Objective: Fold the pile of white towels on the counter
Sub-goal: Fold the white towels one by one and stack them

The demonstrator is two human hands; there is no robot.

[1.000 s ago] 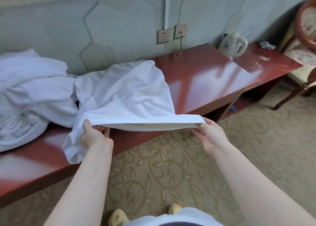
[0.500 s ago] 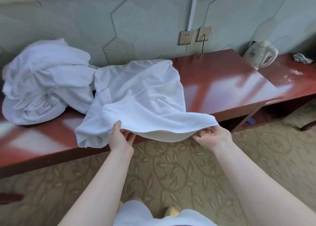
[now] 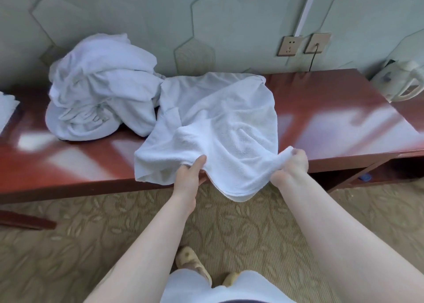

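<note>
A white towel [image 3: 220,123] lies spread over the red-brown counter [image 3: 332,119], its near edge hanging past the front. My left hand [image 3: 189,176] grips that near edge, thumb on top. My right hand [image 3: 291,165] pinches the near right corner, the cloth bunched over its fingers. Between my hands the edge sags in a loop. A heap of crumpled white towels [image 3: 101,89] sits on the counter to the left, against the wall and touching the spread towel.
A white electric kettle [image 3: 399,82] stands on the counter at the right, its cord plugged into wall sockets [image 3: 302,46]. Another white cloth [image 3: 6,107] shows at the far left edge. Patterned carpet lies below, with my slippers near the bottom.
My view has swung left, so the heap and towel sit further right in frame. My hands have come closer together, and the towel's near edge, taut before, now sags between them.
</note>
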